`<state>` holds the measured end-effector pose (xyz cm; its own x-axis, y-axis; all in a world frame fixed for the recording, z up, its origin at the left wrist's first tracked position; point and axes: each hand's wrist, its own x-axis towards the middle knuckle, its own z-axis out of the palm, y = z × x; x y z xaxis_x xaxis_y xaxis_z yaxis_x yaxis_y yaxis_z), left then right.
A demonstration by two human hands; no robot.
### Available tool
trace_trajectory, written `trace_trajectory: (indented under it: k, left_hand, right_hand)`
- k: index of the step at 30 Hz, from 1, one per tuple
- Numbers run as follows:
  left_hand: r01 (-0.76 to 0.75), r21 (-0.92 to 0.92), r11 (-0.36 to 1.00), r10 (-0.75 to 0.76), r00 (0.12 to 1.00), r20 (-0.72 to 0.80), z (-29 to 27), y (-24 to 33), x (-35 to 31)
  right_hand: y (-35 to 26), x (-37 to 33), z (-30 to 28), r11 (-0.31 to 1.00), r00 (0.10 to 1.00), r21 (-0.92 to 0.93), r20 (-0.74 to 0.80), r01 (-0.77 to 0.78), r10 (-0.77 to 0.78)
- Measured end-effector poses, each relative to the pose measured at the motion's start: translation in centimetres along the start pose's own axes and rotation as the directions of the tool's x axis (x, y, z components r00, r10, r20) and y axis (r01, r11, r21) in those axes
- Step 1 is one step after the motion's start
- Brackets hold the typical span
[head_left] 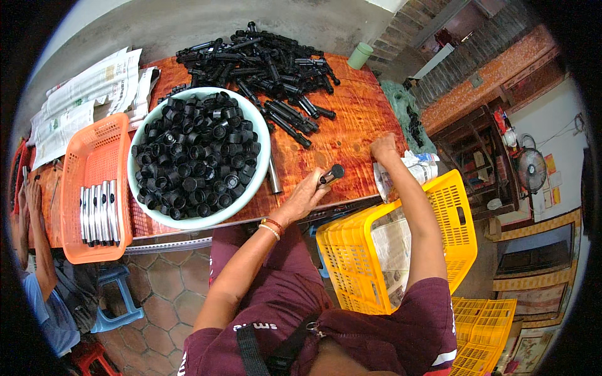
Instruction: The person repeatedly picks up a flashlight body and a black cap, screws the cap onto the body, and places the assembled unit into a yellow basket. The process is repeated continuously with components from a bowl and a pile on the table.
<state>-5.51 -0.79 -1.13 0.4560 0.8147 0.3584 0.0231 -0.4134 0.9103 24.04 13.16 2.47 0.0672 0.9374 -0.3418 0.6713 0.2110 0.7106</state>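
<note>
My left hand (303,199), with beaded bracelets on its wrist, is wrapped round a short dark tube with a black cap end (337,171), held over the table's front edge. My right hand (384,148) is closed in a loose fist above the table's right side, next to crumpled newspaper (419,167); anything in its fingers is hidden. Left of my hands stands a pale green basin (264,154) heaped with small black caps (194,156). A silver tube (274,177) lies beside it. Further back, black plastic tubes (276,72) lie in a big pile.
An orange basket (74,156) with several silver tubes (99,213) stands at the left. A yellow crate (338,263) lined with newspaper leans by the table (357,113) at my right. A green cup (360,56) stands at the back. Another person's hands (31,195) are at far left.
</note>
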Motion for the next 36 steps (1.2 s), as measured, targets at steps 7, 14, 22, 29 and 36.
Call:
trace_trajectory:
  k: [7,14,22,29,36]
  left_hand:
    - [-0.012,-0.039,0.999,0.011,1.0,-0.026,-0.1,0.1,0.0]
    - [0.038,-0.025,0.999,-0.038,0.999,-0.014,-0.2,-0.1,-0.2]
    - [0.049,-0.034,0.998,-0.049,0.999,-0.006,-0.3,0.0,0.0]
    - [0.062,-0.05,0.997,-0.063,0.998,-0.007,-0.3,-0.1,-0.1]
    - [0.003,-0.037,0.999,-0.004,0.999,-0.034,-0.1,-0.6,-0.1]
  right_hand:
    - [3.7,-7.3,-5.3,0.603,0.928,0.772,-0.347,0.202,0.134]
    - [-0.7,-20.2,-14.3,-0.473,0.859,0.725,-0.485,0.501,0.166]
    - [-3.6,-20.4,-14.5,-0.501,0.821,0.659,-0.52,0.562,0.236]
    - [-4.8,-19.7,-14.1,-0.511,0.833,0.664,-0.493,0.546,0.25]
    - [-4.6,-20.1,-14.6,-0.502,0.846,0.689,-0.491,0.523,0.207]
